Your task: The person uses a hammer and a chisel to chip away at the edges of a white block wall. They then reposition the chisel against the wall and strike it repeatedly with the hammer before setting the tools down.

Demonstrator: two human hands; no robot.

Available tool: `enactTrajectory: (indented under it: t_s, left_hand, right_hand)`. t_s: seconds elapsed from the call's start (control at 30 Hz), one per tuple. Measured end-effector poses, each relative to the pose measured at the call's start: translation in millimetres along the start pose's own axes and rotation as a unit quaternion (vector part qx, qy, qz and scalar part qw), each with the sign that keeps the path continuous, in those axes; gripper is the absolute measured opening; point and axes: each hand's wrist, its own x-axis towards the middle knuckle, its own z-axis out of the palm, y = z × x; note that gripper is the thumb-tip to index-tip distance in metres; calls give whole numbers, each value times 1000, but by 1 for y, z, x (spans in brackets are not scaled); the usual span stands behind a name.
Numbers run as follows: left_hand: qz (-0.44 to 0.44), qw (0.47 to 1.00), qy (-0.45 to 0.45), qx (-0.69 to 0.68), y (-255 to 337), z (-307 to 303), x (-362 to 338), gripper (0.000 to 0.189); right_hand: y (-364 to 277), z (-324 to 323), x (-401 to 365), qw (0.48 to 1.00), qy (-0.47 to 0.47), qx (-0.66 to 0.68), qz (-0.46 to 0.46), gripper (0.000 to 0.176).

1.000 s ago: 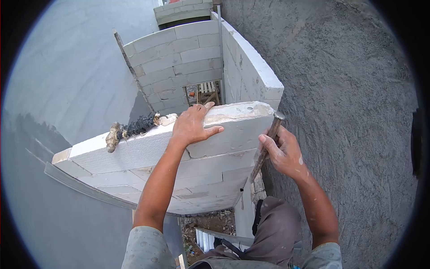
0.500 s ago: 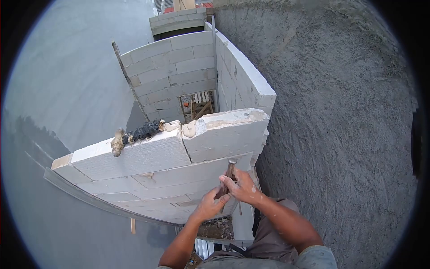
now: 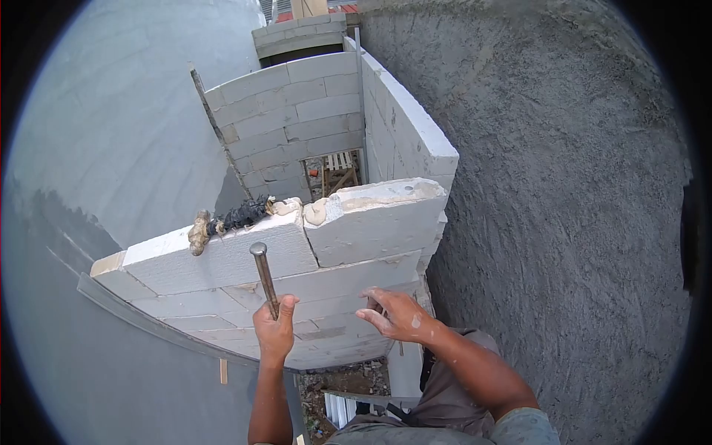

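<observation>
We look down from above the top of an aerated-block wall, and our left hand is closed in a fist round the lower end of a long metal tool, a chisel or spike by its look. We grip it low, so the shaft stands nearly upright in front of the wall face and its small rounded cap rises to the level of the top left block, clear of our knuckles. Whether the tool touches the wall we cannot tell. Our right hand is wide open and holds nothing, fingers spread and pointing left across the lower courses, close against the face as if to steady us; actual contact is not clear. The top right block sits slightly askew beside its neighbour, with a lump of mortar squeezed up at the joint between them. A black-wrapped tool crusted with mortar lies flat on the left block's top, where the broad surface keeps it from rolling off. A rough rendered wall closes the right side, a smooth grey wall the left, and a farther block wall boxes in the narrow shaft below. A metal rail runs along the wall's left foot.
</observation>
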Motion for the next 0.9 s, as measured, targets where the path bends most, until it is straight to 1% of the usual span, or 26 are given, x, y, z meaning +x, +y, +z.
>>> enactTrajectory:
  t_s: [0.03, 0.07, 0.13, 0.17, 0.23, 0.3, 0.37, 0.4, 0.5, 0.53, 0.6, 0.63, 0.67, 0.7, 0.77, 0.8, 0.87, 0.9]
  left_hand:
    - [30, 998, 50, 37, 19, -18, 17, 37]
    - [78, 987, 110, 85, 29, -35, 36, 35]
    - [94, 969, 172, 150, 43, -74, 78, 37]
    - [107, 956, 201, 186, 48, -93, 98, 39]
    - [188, 912, 269, 247, 40, -126, 141, 45]
    - [131, 881, 285, 354, 36, -162, 175, 46]
    - [115, 872, 269, 392, 30, -186, 204, 44]
    - [107, 867, 261, 410, 32, -188, 213, 43]
    - [15, 846, 216, 487, 26, -189, 228, 39]
    - [-6, 841, 212, 497, 17, -190, 233, 38]
    - [-33, 822, 209, 528, 0, -186, 235, 37]
    - [-48, 813, 208, 542, 0, -179, 230, 36]
    - [-65, 823, 209, 525, -1, -172, 225, 36]
    - [-55, 822, 205, 529, -4, -171, 223, 36]
    - [-33, 819, 200, 537, -9, -173, 224, 36]
    - [-38, 821, 209, 530, -15, -173, 226, 36]
    - [-51, 817, 207, 536, -9, -170, 225, 36]
    - [-57, 814, 204, 540, -7, -170, 224, 36]
  right_hand:
    - [1, -1, -1, 1000, -5, -7, 3, 39]
    - [1, -1, -2, 1000, -12, -14, 5, 39]
    - [1, -2, -1, 999, -21, -22, 10, 38]
    - [1, -2, -1, 999, -26, -23, 14, 38]
    - [2, -1, -1, 999, -27, -29, 11, 38]
    - [7, 3, -1, 999, -19, -37, -5, 38]
    - [11, 6, -1, 999, -23, -42, -2, 37]
    - [12, 7, -1, 999, -25, -45, 0, 36]
    - [13, 9, 0, 998, -40, -56, 4, 35]
    - [12, 8, 2, 997, -53, -58, 17, 35]
    - [8, 9, 3, 994, -81, -62, 48, 37]
    - [8, 9, 6, 993, -88, -55, 48, 36]
    - [7, 9, 10, 993, -98, -50, 48, 36]
    - [6, 9, 14, 992, -109, -44, 47, 36]
    - [-8, 6, 40, 993, -69, -93, -35, 33]
    - [-19, 3, 58, 989, -48, -116, -76, 32]
    - [-50, 1, 103, 971, 33, -144, -188, 32]
    - [-69, 0, 126, 969, 28, -149, -196, 34]
